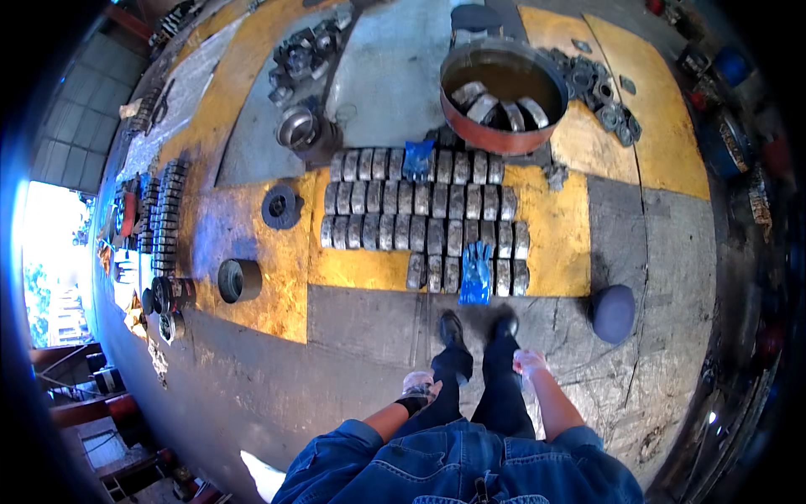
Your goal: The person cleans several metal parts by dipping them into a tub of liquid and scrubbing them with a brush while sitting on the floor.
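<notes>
My left hand (420, 388) hangs in front of my left thigh, its fingers curled, with a dark band at the wrist. Pale, see-through film seems to cover it. Beside my right leg is my right hand (529, 362), its fingers drawn together; whatever either hand may hold is hidden. A blue glove (475, 273) lies on the nearest row of worn metal blocks (453, 237), just beyond my shoes. Another blue glove (418, 160) rests on the farthest row. The blocks stand side by side in several rows. Both hands are apart from the gloves and blocks.
Beyond the rows stands a round reddish tub (504, 139) with brown liquid and several metal pieces. A dark round stool (613, 313) is at right. To the left are a metal ring (239, 280), a flanged part (281, 207) and a metal pot (299, 130). Nut-like parts (600, 92) lie far right.
</notes>
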`<action>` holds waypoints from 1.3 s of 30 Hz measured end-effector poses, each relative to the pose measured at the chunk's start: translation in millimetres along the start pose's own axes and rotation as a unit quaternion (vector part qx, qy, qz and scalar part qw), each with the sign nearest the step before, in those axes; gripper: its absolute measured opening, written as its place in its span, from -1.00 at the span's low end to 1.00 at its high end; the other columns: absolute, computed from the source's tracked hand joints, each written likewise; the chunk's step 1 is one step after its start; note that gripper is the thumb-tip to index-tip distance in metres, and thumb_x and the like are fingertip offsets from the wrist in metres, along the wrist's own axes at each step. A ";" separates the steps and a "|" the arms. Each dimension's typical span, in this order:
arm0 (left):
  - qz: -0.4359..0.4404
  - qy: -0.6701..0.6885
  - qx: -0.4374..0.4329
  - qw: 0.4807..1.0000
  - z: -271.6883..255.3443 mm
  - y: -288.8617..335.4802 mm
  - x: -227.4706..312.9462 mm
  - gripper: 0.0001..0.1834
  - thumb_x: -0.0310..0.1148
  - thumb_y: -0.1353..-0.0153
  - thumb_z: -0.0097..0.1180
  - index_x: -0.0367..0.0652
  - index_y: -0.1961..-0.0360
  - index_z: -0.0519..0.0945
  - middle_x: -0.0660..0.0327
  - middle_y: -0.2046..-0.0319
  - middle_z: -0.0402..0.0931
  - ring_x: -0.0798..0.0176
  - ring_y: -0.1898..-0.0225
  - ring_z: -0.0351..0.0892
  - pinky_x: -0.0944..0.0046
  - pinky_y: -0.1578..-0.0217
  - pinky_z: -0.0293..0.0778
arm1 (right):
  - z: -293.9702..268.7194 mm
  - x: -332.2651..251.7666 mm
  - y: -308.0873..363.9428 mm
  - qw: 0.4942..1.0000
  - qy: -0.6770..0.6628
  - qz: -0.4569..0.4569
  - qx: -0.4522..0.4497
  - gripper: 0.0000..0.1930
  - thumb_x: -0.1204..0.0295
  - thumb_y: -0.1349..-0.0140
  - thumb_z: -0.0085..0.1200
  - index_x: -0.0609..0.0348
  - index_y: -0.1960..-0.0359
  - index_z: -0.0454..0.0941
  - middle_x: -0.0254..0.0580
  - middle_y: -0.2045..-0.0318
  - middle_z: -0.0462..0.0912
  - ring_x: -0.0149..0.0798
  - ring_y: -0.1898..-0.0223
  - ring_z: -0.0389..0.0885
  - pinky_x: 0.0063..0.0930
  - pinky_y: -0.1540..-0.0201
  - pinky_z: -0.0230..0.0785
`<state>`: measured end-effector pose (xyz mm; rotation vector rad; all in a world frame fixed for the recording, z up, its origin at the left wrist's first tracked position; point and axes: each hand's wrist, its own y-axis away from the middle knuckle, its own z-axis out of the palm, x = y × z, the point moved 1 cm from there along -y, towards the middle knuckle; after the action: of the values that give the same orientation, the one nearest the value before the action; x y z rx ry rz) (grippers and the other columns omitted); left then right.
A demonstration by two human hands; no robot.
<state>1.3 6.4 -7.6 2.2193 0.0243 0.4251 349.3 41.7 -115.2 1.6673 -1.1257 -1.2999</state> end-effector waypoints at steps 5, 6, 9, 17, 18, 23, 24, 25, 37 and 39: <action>-0.035 0.070 -0.025 0.997 21.2 -11.2 11.9 -0.29 0.02 -0.20 0.22 -0.28 -0.24 0.49 -0.14 -0.04 0.63 -0.18 -0.02 0.66 -0.08 -0.02 0.57 | 13.7 -51.8 -0.3 0.997 -0.071 0.009 -0.042 -0.79 0.37 -0.31 0.20 0.09 0.49 0.52 -0.28 0.52 0.54 -0.39 0.54 0.53 -0.44 0.48 0.50; -0.060 0.071 -0.060 0.994 21.5 -14.4 20.1 -0.25 0.01 -0.23 0.19 -0.29 -0.31 0.43 -0.14 -0.18 0.55 -0.17 -0.12 0.61 -0.03 -0.11 0.54 | 15.6 -50.9 -14.9 0.998 -0.059 0.023 -0.031 -0.81 0.38 -0.32 0.21 0.11 0.46 0.55 -0.27 0.50 0.56 -0.38 0.52 0.56 -0.44 0.45 0.54; -0.115 0.070 -0.150 0.979 46.9 -21.7 31.8 -0.10 0.08 -0.30 0.12 -0.31 -0.46 0.20 -0.15 -0.40 0.29 -0.16 -0.36 0.39 0.01 -0.31 0.37 | 29.4 -34.1 -62.1 0.989 -0.120 0.085 0.019 -0.88 0.41 -0.32 0.23 0.14 0.37 0.62 -0.22 0.43 0.66 -0.31 0.43 0.69 -0.39 0.41 0.62; -0.150 0.080 -0.043 0.984 95.5 -22.1 63.0 0.03 0.16 -0.30 0.12 -0.46 -0.48 0.08 -0.38 -0.41 0.14 -0.36 -0.45 0.16 -0.14 -0.38 0.27 | 61.1 -13.1 -136.1 0.976 -0.194 0.102 0.007 -0.84 0.37 -0.28 0.34 0.12 0.39 0.63 -0.28 0.50 0.68 -0.40 0.52 0.65 -0.55 0.49 0.51; -0.147 0.076 -0.031 0.986 96.2 -24.8 64.2 0.02 0.16 -0.29 0.13 -0.46 -0.48 0.09 -0.39 -0.40 0.16 -0.37 -0.44 0.17 -0.17 -0.37 0.27 | 69.7 -10.2 -147.8 0.974 -0.197 0.107 0.008 -0.84 0.36 -0.28 0.34 0.11 0.40 0.63 -0.28 0.50 0.68 -0.40 0.52 0.65 -0.55 0.49 0.50; -0.129 0.035 0.001 0.991 84.1 -35.7 64.8 0.00 0.11 -0.26 0.19 -0.46 -0.45 0.15 -0.35 -0.36 0.24 -0.34 -0.39 0.25 -0.28 -0.30 0.30 | 119.3 -11.1 -201.4 0.920 -0.334 0.201 0.040 -0.90 0.48 -0.29 0.32 0.10 0.34 0.61 -0.27 0.42 0.69 -0.37 0.41 0.70 -0.55 0.37 0.57; -0.130 0.029 -0.006 0.991 82.3 -37.2 62.9 -0.01 0.10 -0.26 0.19 -0.46 -0.45 0.15 -0.34 -0.36 0.24 -0.33 -0.39 0.25 -0.27 -0.29 0.31 | 128.3 -10.6 -210.8 0.905 -0.362 0.217 0.051 -0.91 0.48 -0.30 0.31 0.11 0.31 0.61 -0.26 0.40 0.69 -0.35 0.39 0.70 -0.53 0.34 0.59; -0.133 0.024 -0.013 0.991 77.1 -37.2 63.5 -0.01 0.10 -0.26 0.20 -0.46 -0.45 0.15 -0.33 -0.36 0.25 -0.32 -0.39 0.25 -0.27 -0.28 0.31 | 135.6 -9.8 -218.9 0.890 -0.388 0.233 0.062 -0.91 0.49 -0.30 0.30 0.13 0.28 0.61 -0.24 0.38 0.69 -0.33 0.37 0.71 -0.52 0.31 0.62; -0.133 -0.003 -0.045 0.990 59.6 -50.7 50.5 -0.05 0.07 -0.25 0.21 -0.42 -0.44 0.19 -0.30 -0.37 0.24 -0.32 -0.40 0.22 -0.25 -0.29 0.29 | 166.2 5.8 -275.5 0.815 -0.529 0.215 0.096 -0.90 0.45 -0.41 0.18 0.24 0.21 0.58 -0.17 0.31 0.69 -0.29 0.42 0.70 -0.60 0.34 0.63; -0.131 0.000 -0.043 0.990 56.3 -52.1 51.3 -0.06 0.04 -0.24 0.24 -0.42 -0.43 0.21 -0.31 -0.37 0.25 -0.33 -0.40 0.23 -0.24 -0.29 0.29 | 171.3 -1.2 -270.9 0.791 -0.536 0.243 0.165 -0.91 0.47 -0.39 0.20 0.23 0.22 0.59 -0.19 0.32 0.69 -0.30 0.40 0.70 -0.61 0.34 0.62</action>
<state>73.8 5.3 -64.7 2.0948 0.2892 0.2744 236.1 132.8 -401.0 0.5885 -2.3545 -1.7645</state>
